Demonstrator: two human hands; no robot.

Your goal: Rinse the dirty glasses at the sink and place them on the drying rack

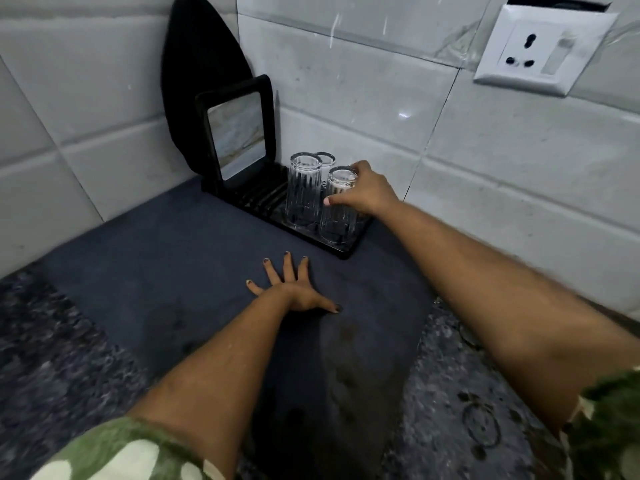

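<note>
Clear ribbed glasses (322,197) on a black rack (341,249) — dark blue mat (173,258), speckled grey counter (52,341).

Left grip (294,292) flat, right grip (367,192) clasping.

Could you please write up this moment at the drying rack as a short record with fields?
setting: dark mat in a tiled corner
drying rack: black, against the wall
glasses: three ribbed glasses upside down on the rack
right hand: grips the nearest glass near its top
left hand: flat on the mat, fingers spread
also on rack: black-framed mirror, upright
wall: white socket
</note>
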